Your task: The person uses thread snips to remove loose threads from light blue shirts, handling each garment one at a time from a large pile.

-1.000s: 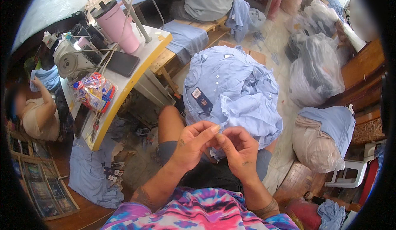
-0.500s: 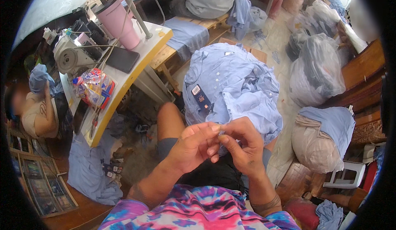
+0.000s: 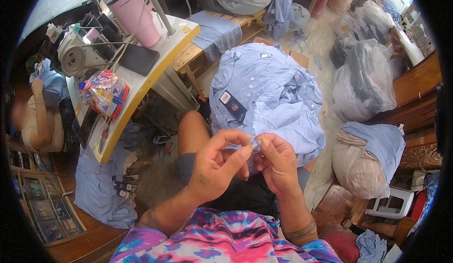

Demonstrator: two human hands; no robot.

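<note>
A heap of light blue buttoned shirt cloth (image 3: pixel 283 88) lies in front of my knees, with a dark hang tag (image 3: pixel 232 106) on it. A small gathered edge of this shirt is raised between my hands. My right hand (image 3: pixel 279 166) pinches that edge between thumb and fingers. From the other side, my left hand (image 3: pixel 219 164) meets the same edge with thumb and forefinger tips close together, its other fingers curled. The fingertips hide most of the pinched spot, and I cannot make out any small tool there.
At left, a yellow-edged table (image 3: pixel 150 76) holds a pink tumbler (image 3: pixel 136 20), a phone (image 3: pixel 139 61) and a colourful plastic packet (image 3: pixel 104 93). Filled plastic bags (image 3: pixel 363 81) and a cloth-covered bundle (image 3: pixel 361 161) stand at right. Two other people are nearby, one on a wooden bench (image 3: pixel 188 61).
The shirt's edge now shows between my fingertips. My left thumb and forefinger have parted somewhat, and my right hand has turned slightly. The person at left has moved the blue cloth.
</note>
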